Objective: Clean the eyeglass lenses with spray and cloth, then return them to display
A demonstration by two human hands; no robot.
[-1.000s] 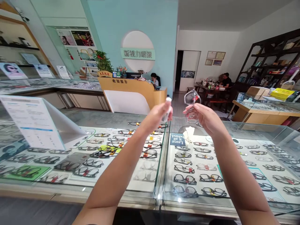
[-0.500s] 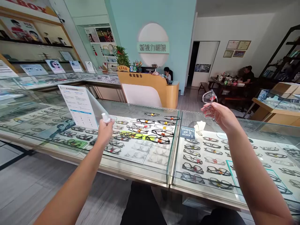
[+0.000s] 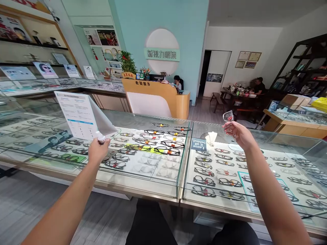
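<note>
While our left grip (image 3: 97,150) wraps round a small white plastic bottle (image 3: 101,137) toward eight o'clock, our right grip (image 3: 242,135), near three, is pinched on clear-rimmed eyeglasses (image 3: 228,116), held on end in the air, one lens over the other, with touches of red on them. Below both grips spreads a smooth glass-topped desk (image 3: 158,190) with rows of rounded spectacle frames (image 3: 203,180); a black-rimmed frame (image 3: 167,149) with an orange sticker sits toward six. At nine stands a white tent sign (image 3: 76,110), folded into a wedge, a blue bar across it; its print is too small to read. Toward four, a dark card (image 3: 198,144), upside down to us, reads "Leave it all behind." next to a limp cream cloth (image 3: 211,138). At twelve, a mint band (image 3: 161,54) across a flat white disc (image 3: 162,38) bears 新视力眼镜, and below it the curved, wood-toned reception desk (image 3: 153,89) is lettered 收银服务.
</note>
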